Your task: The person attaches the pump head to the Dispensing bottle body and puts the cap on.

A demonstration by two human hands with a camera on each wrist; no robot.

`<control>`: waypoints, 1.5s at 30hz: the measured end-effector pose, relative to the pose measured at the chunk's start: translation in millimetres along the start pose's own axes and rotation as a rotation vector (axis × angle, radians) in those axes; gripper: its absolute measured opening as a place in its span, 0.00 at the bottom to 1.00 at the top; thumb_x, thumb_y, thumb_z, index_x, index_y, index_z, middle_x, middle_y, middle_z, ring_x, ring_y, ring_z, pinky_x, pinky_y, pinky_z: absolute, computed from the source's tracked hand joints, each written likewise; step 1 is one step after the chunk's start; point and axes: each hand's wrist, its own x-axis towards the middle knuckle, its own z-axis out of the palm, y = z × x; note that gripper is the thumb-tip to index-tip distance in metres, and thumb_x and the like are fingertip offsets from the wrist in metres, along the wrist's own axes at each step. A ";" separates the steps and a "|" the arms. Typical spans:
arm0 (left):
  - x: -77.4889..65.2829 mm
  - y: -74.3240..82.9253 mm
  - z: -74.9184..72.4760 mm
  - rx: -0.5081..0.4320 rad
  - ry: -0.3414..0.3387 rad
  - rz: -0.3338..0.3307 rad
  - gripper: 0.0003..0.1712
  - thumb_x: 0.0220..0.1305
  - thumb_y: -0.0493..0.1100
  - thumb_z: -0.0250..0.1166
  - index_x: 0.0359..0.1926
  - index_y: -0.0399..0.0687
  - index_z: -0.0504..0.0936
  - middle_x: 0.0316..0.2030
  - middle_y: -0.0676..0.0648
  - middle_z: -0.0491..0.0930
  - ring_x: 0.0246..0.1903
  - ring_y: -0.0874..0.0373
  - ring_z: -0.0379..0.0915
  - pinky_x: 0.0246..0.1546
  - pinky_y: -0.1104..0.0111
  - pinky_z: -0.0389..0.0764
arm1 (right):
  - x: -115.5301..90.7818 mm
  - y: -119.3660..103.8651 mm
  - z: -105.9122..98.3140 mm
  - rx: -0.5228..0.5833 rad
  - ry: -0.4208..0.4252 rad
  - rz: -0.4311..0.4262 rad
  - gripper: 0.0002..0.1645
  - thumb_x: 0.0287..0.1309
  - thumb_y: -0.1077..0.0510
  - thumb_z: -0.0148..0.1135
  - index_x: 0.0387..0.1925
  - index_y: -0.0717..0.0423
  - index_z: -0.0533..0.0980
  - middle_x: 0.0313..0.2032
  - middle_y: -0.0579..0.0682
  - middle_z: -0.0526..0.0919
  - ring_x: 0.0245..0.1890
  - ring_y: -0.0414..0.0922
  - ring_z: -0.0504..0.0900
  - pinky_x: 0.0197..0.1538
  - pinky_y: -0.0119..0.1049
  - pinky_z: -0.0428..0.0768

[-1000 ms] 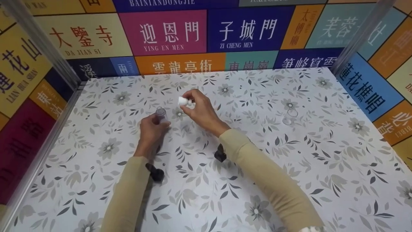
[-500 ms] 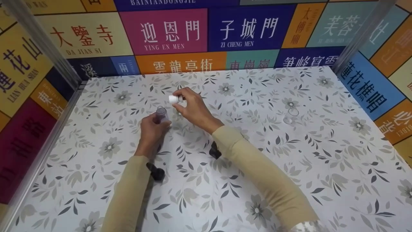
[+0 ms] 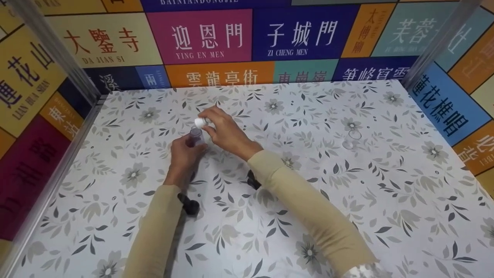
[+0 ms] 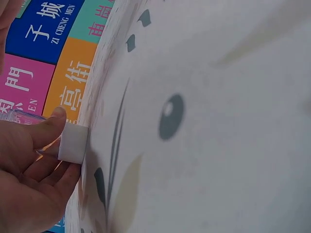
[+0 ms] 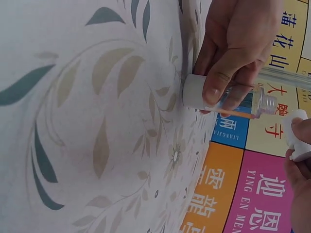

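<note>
Left hand (image 3: 184, 154) grips a small clear bottle (image 3: 196, 133) upright, fingers on one side and thumb on the other. Its bottom part is a white band (image 4: 74, 144), right down at the tablecloth. In the right wrist view the bottle's bare threaded neck (image 5: 267, 104) shows uncovered. Right hand (image 3: 230, 135) pinches a white cap-like top (image 3: 200, 122) between thumb and fingers, just above the bottle's mouth. A narrow gap parts this white top (image 5: 296, 117) from the neck in the right wrist view.
A clear, cup-shaped cover (image 3: 352, 139) lies on the right side of the table. White cloth with grey leaves and flowers (image 3: 301, 204) covers the tabletop. Colourful panels (image 3: 208, 36) with writing stand behind and at both sides.
The right hand has moved left and slightly down, bringing the white top from beside the bottle to above its mouth. It has tipped downward. The left hand and bottle stay put.
</note>
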 end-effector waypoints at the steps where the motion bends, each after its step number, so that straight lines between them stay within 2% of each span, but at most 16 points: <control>1: -0.1 0.2 0.1 -0.001 -0.002 0.002 0.15 0.55 0.32 0.71 0.46 0.35 0.84 0.36 0.44 0.77 0.38 0.55 0.70 0.39 0.68 0.72 | 0.4 -0.4 0.1 -0.005 -0.006 -0.005 0.16 0.67 0.65 0.59 0.55 0.64 0.75 0.56 0.56 0.78 0.59 0.48 0.78 0.65 0.35 0.74; 6: -0.5 1.5 -0.3 -0.009 -0.011 -0.015 0.16 0.56 0.32 0.70 0.47 0.37 0.84 0.38 0.44 0.78 0.40 0.55 0.71 0.42 0.68 0.72 | 1.0 -1.0 1.5 -0.066 -0.025 -0.041 0.17 0.67 0.67 0.58 0.56 0.62 0.75 0.57 0.56 0.75 0.61 0.47 0.76 0.68 0.32 0.71; 11: 0.0 0.7 -0.9 0.003 -0.019 -0.041 0.20 0.56 0.34 0.70 0.52 0.40 0.84 0.46 0.45 0.81 0.46 0.56 0.72 0.48 0.67 0.72 | 0.6 0.4 4.0 -0.129 -0.035 -0.086 0.17 0.67 0.69 0.56 0.56 0.61 0.75 0.58 0.56 0.73 0.63 0.47 0.73 0.69 0.29 0.69; 14: 0.0 -1.3 -0.5 0.013 -0.019 -0.013 0.18 0.56 0.34 0.69 0.50 0.38 0.84 0.43 0.43 0.81 0.43 0.54 0.72 0.45 0.66 0.73 | 1.3 2.8 6.5 -0.151 -0.023 -0.124 0.17 0.66 0.70 0.56 0.55 0.62 0.76 0.58 0.57 0.74 0.62 0.48 0.74 0.68 0.32 0.70; 19: -0.7 -3.1 -0.1 0.019 -0.009 0.022 0.14 0.55 0.33 0.67 0.44 0.39 0.84 0.34 0.45 0.76 0.36 0.54 0.71 0.35 0.67 0.71 | 4.0 2.2 9.6 -0.198 -0.033 -0.160 0.18 0.66 0.70 0.56 0.56 0.62 0.76 0.57 0.58 0.74 0.61 0.50 0.74 0.68 0.35 0.71; 24: 1.3 -2.3 -1.5 0.117 -0.006 0.048 0.12 0.58 0.34 0.66 0.44 0.39 0.84 0.36 0.44 0.79 0.37 0.53 0.72 0.38 0.65 0.73 | 8.9 -5.5 10.1 -0.280 -0.086 -0.190 0.22 0.64 0.72 0.56 0.58 0.61 0.75 0.58 0.56 0.74 0.61 0.48 0.74 0.67 0.32 0.71; 29: 4.5 -2.1 -2.0 0.209 -0.014 0.049 0.16 0.61 0.34 0.64 0.51 0.41 0.84 0.45 0.43 0.83 0.43 0.53 0.74 0.46 0.64 0.73 | 14.0 -13.4 12.1 -0.393 -0.140 -0.265 0.23 0.64 0.74 0.52 0.58 0.60 0.75 0.60 0.56 0.74 0.62 0.47 0.73 0.69 0.31 0.70; 35: 6.0 -4.0 -2.4 0.225 0.003 0.071 0.12 0.57 0.34 0.65 0.44 0.41 0.85 0.36 0.43 0.81 0.36 0.53 0.73 0.38 0.66 0.72 | 16.2 -19.3 16.2 -0.485 -0.170 -0.307 0.22 0.64 0.72 0.53 0.59 0.61 0.75 0.62 0.57 0.74 0.64 0.47 0.73 0.70 0.32 0.68; 41: 5.5 -4.0 -2.5 0.210 0.003 0.043 0.13 0.57 0.34 0.63 0.44 0.42 0.86 0.36 0.45 0.82 0.35 0.56 0.74 0.36 0.68 0.72 | 17.4 -23.3 16.0 -0.441 -0.232 -0.273 0.26 0.61 0.72 0.59 0.61 0.60 0.73 0.65 0.56 0.71 0.68 0.47 0.70 0.73 0.34 0.65; 45: 3.8 -4.0 -1.5 0.138 0.018 0.083 0.10 0.54 0.33 0.65 0.38 0.41 0.87 0.31 0.45 0.83 0.31 0.55 0.74 0.33 0.69 0.72 | 20.2 -24.8 15.2 -0.407 -0.279 -0.232 0.30 0.57 0.72 0.63 0.63 0.59 0.72 0.67 0.55 0.70 0.69 0.47 0.68 0.72 0.32 0.66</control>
